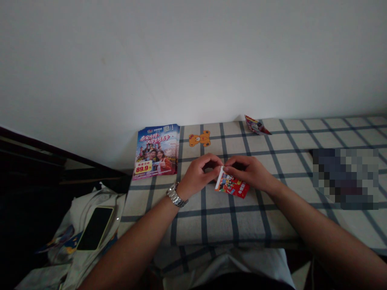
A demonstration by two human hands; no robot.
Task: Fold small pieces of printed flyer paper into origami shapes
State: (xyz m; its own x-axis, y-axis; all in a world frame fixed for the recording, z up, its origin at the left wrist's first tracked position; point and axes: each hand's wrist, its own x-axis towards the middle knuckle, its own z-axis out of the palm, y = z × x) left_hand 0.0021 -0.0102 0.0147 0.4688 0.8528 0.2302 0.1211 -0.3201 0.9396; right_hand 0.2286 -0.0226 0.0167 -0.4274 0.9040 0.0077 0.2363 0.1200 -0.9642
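Observation:
Between my hands is a small red leaflet (238,190), printed with cartoon figures and with a white strip along its left edge. My left hand (200,173), with a metal watch (176,195) on the wrist, pinches it at the upper left corner. The fingers of my right hand (252,172) press on its top edge, close beside the left fingertips. Some fingertips are hidden behind the paper. To the left lies a stack of glossy flyers (155,151), the top one showing a price of 89.9.
A checked cloth (193,225) covers the surface. A folded printed paper (256,125) stands near the wall. A flat bear figure (199,139) lies beside the flyers. At the right is a pixelated dark item (341,177). A phone (96,227) rests on a white bag at the lower left.

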